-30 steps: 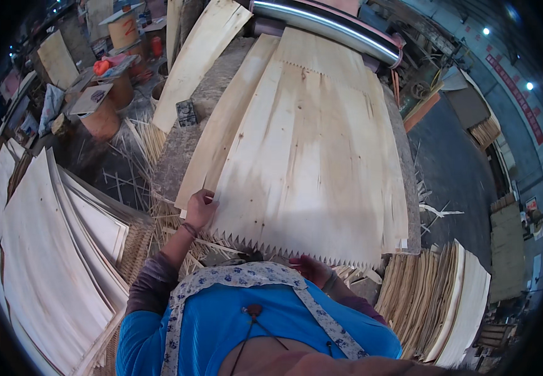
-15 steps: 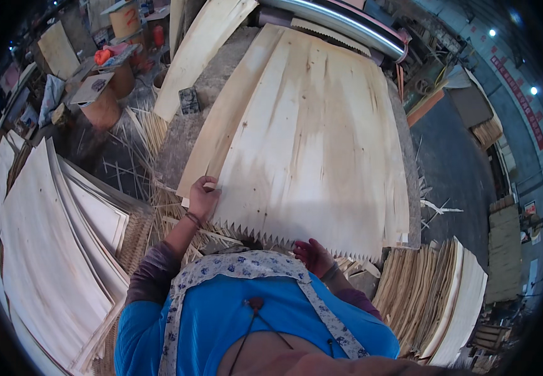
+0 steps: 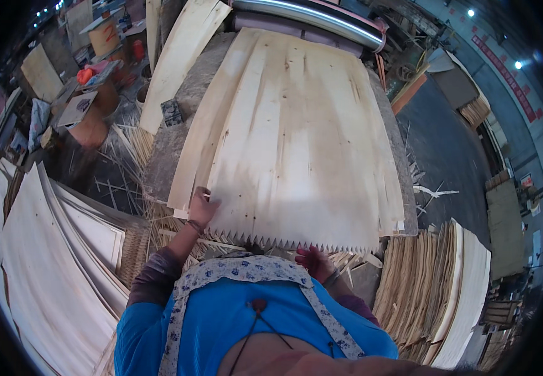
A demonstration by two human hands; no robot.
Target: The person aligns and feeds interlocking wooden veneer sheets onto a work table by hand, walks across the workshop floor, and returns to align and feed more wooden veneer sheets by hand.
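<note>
A broad pale wood veneer sheet [image 3: 296, 150] with a saw-toothed near edge lies on top of other sheets, whose left margin [image 3: 212, 119] shows beside it. My left hand [image 3: 202, 208] is at the sheet's near left side, its fingers curled closed on the edge. Below the toothed edge, to the right of my body, is my right hand [image 3: 314, 262]. Its fingers are slightly bent and apart, close to the teeth, and nothing shows in them. Whether they touch the sheet is hard to see.
A metal roller machine [image 3: 309, 19] spans the far end of the worktable [image 3: 162, 153]. Veneer stacks stand at left [image 3: 46, 250] and right [image 3: 418, 288]. A long loose veneer piece [image 3: 181, 62] leans at the far left. Wood scraps [image 3: 434, 192] litter the floor.
The whole view has shifted slightly. A toothed strip at the far end near the roller no longer shows. Both hands stay near the same parts of the sheet; the right fingers are a little more bent.
</note>
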